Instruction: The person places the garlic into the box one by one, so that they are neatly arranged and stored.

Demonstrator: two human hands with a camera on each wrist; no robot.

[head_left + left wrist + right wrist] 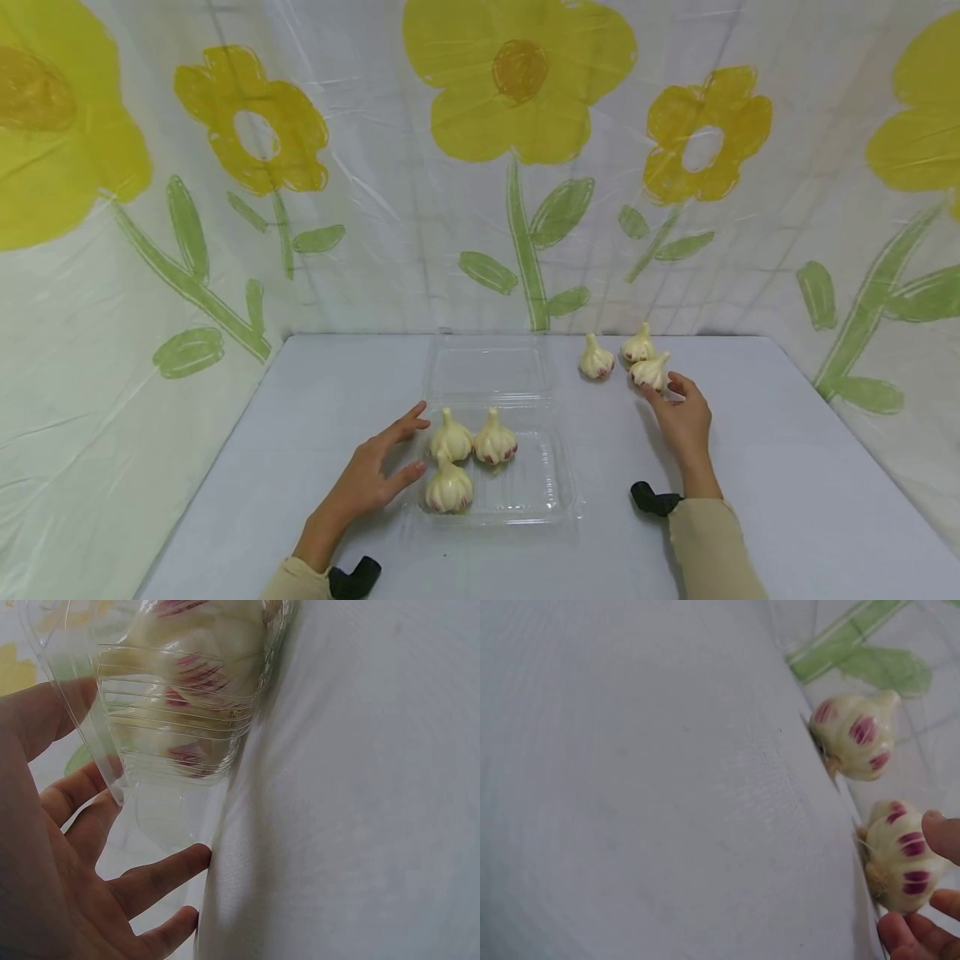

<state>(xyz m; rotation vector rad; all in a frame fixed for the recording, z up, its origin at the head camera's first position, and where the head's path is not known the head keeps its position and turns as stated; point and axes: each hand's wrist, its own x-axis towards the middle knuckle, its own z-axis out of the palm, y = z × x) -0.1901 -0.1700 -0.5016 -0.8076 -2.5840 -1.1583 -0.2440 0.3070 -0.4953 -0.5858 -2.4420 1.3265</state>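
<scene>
Beside a rectangular clear-plastic box [536, 479] of three plump cream garlic bulbs [450, 490], a spread left hand [372, 468]. Far right on the white table [765, 433], pinched by the right hand [685, 418], a similar bulb [651, 372] near two others [597, 361].

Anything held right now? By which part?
Left hand holds nothing, open at the clear container's left edge. Right hand straddles the garlic bulb nearest it, by its sides; whether it grips can't be told.
</scene>
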